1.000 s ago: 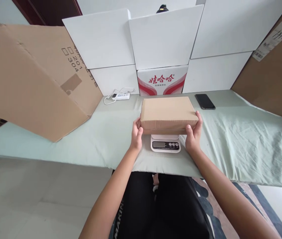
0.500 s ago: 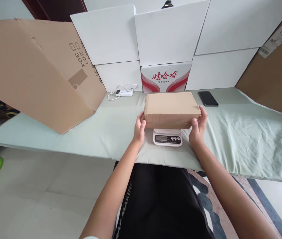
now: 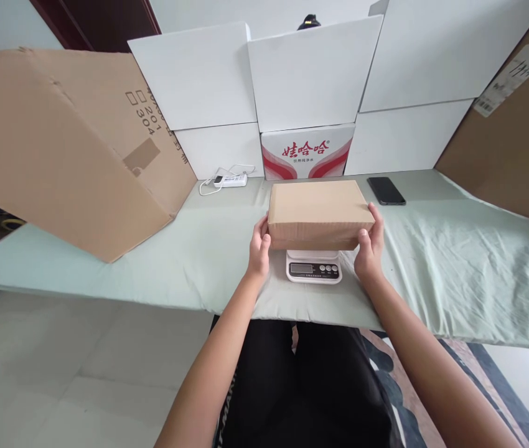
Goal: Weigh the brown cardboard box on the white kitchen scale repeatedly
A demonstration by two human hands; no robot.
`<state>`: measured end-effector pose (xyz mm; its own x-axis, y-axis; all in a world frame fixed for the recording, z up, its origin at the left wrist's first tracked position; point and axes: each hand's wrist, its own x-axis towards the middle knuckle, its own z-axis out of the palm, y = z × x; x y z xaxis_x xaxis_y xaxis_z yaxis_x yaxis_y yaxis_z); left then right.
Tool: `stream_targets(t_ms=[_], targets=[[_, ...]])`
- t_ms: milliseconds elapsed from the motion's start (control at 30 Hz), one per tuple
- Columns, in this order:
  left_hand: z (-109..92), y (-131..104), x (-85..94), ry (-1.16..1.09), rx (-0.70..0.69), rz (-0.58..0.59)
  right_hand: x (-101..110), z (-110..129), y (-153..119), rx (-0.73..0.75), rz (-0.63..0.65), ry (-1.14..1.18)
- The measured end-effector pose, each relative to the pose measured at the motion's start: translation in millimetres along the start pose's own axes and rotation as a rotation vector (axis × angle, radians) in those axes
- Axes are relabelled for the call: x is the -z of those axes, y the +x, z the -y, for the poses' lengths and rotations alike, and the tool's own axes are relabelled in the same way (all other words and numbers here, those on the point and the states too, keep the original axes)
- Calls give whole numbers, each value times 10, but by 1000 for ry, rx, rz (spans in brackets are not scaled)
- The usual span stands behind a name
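Note:
A closed brown cardboard box (image 3: 318,211) sits at the middle of the cloth-covered table, over a white digital kitchen scale (image 3: 313,269). The scale's display and buttons face me; its weighing platform is mostly hidden under the box. My left hand (image 3: 259,249) grips the box's left side, thumb at the front corner. On the right side my right hand (image 3: 371,246) holds it, thumb on the front face and fingers along the end. Whether the box's full weight rests on the scale I cannot tell.
White boxes (image 3: 308,78) form a wall behind, including one with red print (image 3: 308,152). A black phone (image 3: 386,190) lies back right, a white power strip (image 3: 231,180) with cable back left. Large cardboard panels stand at left (image 3: 73,149) and right (image 3: 521,143).
The whole view has shifted slightly, so everything appears a little lower. Both hands stay on the box, and the box remains over the scale.

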<state>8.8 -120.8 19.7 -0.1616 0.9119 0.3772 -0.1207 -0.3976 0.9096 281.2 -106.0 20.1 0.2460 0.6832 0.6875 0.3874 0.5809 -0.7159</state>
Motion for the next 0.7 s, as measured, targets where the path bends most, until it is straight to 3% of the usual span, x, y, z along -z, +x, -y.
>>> stream_targets(t_ms=[700], targets=[[32, -32, 26, 38, -16, 5, 9, 26, -7, 30, -16, -4]])
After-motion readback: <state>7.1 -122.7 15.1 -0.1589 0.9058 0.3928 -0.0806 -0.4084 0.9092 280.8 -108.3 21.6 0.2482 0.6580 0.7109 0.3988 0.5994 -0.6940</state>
